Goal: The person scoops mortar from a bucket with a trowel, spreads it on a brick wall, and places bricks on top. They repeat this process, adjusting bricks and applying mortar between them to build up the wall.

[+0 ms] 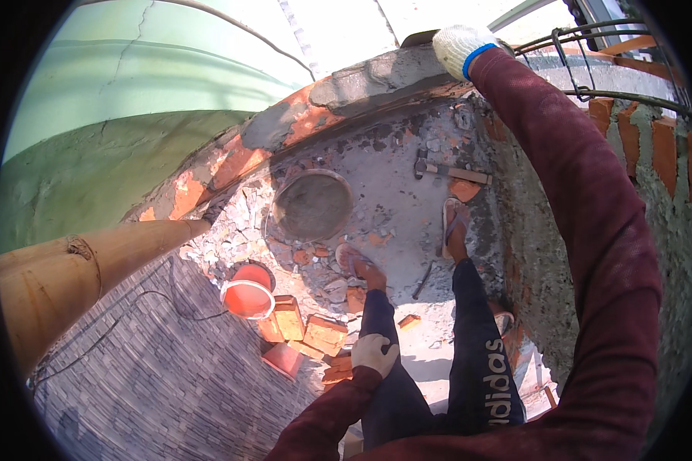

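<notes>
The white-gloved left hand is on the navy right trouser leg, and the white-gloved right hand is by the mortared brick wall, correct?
No: the head view shows the left hand on the left trouser leg; the right hand is by the wall.

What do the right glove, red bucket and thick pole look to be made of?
Right glove: likely knitted cotton, matte white, with a textured surface and blue cuff edge. Bucket: probably plastic, smooth, evenly coloured. Pole: wood or bamboo, smooth tan, with a dark knot.

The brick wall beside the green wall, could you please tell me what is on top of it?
Grey mortar covers parts of the brick wall, while orange brick shows elsewhere; the surface beneath the mortar is hidden.
</notes>
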The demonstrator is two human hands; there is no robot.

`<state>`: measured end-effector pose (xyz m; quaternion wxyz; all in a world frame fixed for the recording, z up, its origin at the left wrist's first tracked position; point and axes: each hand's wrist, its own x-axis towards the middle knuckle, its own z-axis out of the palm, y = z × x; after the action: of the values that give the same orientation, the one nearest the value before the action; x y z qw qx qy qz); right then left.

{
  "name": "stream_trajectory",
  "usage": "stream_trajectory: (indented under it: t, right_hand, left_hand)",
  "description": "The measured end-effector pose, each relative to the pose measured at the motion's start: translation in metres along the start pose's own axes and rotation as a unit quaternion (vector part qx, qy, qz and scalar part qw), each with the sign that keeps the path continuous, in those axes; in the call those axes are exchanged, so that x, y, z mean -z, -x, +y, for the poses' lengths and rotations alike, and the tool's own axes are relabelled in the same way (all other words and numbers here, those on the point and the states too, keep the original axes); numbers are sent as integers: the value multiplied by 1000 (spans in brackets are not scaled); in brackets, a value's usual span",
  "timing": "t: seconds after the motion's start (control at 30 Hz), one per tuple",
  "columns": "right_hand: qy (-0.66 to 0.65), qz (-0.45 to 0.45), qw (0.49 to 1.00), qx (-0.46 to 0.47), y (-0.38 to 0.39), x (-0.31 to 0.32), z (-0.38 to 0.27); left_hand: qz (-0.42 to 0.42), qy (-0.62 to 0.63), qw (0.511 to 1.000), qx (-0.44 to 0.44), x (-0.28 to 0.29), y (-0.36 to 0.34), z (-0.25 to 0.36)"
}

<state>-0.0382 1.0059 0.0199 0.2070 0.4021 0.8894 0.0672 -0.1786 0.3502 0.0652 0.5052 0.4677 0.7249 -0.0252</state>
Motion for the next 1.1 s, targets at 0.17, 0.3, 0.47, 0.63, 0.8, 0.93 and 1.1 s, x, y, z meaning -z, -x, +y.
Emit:
stream_trajectory:
  t: [0.17, 0.3, 0.47, 0.63, 0.8, 0.93, 1.1]
  right_hand:
    - [-63, 71, 994, 52, 16, 53, -60]
    - [-137, 81, 986, 45, 92, 123, -83]
    - [-238, 9, 964, 118, 167, 89, -121]
    - [-160, -72, 963, 205, 144, -10, -254]
    - [-51, 9, 956, 290, 74, -18, -380]
    - [28, 58, 908, 414, 36, -38, -437]
    - [194, 15, 814, 548, 56, -70, -412]
  left_hand:
    - [-25, -48, 998, -7, 20, 0, -4]
    - [-82, -84, 993, -1, 25, 5, -12]
    - [-66, -34, 997, 26, 31, -16, -30]
    - [91, 279, 945, 146, 33, -64, -61]
    - [238, 479, 833, 142, 61, -118, -65]
    - [37, 75, 974, -209, 85, -141, -51]
    - [84, 59, 978, -182, 102, -128, -41]
